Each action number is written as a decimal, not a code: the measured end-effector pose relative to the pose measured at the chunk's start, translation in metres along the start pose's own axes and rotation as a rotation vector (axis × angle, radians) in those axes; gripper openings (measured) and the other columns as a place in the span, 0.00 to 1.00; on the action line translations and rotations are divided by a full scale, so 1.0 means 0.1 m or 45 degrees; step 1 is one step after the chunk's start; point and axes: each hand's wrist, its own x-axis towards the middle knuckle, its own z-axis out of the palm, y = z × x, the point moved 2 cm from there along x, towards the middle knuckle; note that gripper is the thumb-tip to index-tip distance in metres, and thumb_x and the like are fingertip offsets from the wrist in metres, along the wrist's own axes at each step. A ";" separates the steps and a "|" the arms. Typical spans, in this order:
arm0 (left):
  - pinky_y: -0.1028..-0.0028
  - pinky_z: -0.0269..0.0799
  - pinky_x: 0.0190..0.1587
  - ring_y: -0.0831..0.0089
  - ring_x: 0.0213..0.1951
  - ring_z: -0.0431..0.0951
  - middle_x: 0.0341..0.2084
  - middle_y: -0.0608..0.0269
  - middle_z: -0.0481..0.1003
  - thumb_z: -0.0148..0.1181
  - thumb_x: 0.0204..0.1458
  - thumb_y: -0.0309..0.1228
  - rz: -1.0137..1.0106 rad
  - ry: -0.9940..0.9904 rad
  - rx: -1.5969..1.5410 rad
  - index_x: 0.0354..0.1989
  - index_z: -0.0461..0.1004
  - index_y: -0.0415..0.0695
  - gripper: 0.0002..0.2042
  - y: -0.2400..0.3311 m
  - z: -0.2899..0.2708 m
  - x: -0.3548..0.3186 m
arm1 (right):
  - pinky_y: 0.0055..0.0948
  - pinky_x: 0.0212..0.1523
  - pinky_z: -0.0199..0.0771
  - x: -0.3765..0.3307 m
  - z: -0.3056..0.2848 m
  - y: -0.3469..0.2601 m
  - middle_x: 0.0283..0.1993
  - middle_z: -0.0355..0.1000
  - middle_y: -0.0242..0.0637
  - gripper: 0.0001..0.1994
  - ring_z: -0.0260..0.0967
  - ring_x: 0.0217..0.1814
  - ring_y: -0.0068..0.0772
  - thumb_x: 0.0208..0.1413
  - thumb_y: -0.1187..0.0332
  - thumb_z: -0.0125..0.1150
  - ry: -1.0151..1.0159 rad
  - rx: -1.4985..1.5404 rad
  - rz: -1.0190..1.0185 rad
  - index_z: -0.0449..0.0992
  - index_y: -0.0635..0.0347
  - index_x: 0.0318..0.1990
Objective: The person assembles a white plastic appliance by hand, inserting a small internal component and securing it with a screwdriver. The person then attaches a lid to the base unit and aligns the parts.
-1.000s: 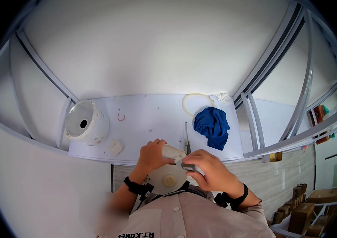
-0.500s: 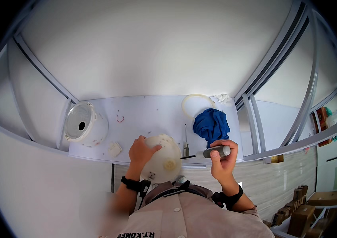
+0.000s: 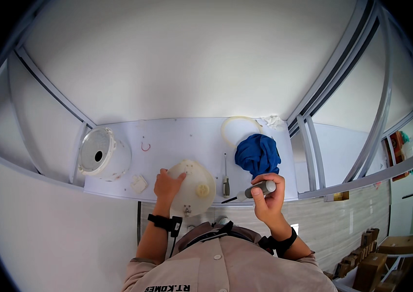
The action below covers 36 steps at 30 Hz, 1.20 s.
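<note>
My left hand (image 3: pixel 169 186) grips the left side of a round cream plastic lid-like piece (image 3: pixel 192 177), thumb lying across its face. That piece is held at the table's near edge and partly overhangs it. On its face are a pale yellowish round knob-like part (image 3: pixel 202 190) and a small metal fitting (image 3: pixel 187 210) at the near rim. My right hand (image 3: pixel 268 202) is wrapped round the grey handle of a screwdriver (image 3: pixel 264 188). Its dark shaft points left toward the round piece, apart from it. Between them a second screwdriver (image 3: pixel 226 186) lies on the table.
At the table's left stands a white bucket-like container (image 3: pixel 103 155) with a dark hole in its top. Nearby lie a small white block (image 3: pixel 139 184) and a red wire loop (image 3: pixel 145 147). A blue cloth (image 3: pixel 257 155), a cream ring (image 3: pixel 226 127) and crumpled white tissue (image 3: pixel 273 121) are at the right.
The round piece has shifted slightly away from me and left, with my left hand on it. My right hand has moved a little left, and the screwdriver's tip now slants more toward me.
</note>
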 end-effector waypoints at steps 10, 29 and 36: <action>0.50 0.66 0.64 0.45 0.64 0.66 0.61 0.47 0.68 0.72 0.49 0.49 0.225 0.296 -0.028 0.65 0.67 0.41 0.38 0.01 0.15 -0.14 | 0.31 0.52 0.73 -0.01 0.02 0.09 0.49 0.73 0.43 0.22 0.72 0.48 0.30 0.62 0.71 0.69 -0.039 -0.004 -0.004 0.64 0.61 0.58; 0.40 0.50 0.70 0.43 0.67 0.60 0.60 0.45 0.69 0.63 0.48 0.32 1.169 0.324 0.201 0.37 0.83 0.38 0.11 0.79 1.05 -0.56 | 0.29 0.51 0.72 -0.19 -0.21 0.04 0.49 0.74 0.44 0.21 0.71 0.47 0.27 0.63 0.70 0.67 -0.099 -0.014 0.089 0.63 0.59 0.58; 0.33 0.54 0.67 0.41 0.67 0.60 0.58 0.47 0.69 0.63 0.49 0.31 1.008 0.262 0.408 0.35 0.82 0.37 0.10 0.93 1.13 -0.51 | 0.28 0.49 0.73 -0.17 -0.33 0.08 0.49 0.73 0.43 0.21 0.71 0.47 0.28 0.62 0.70 0.69 -0.119 -0.020 0.109 0.64 0.60 0.57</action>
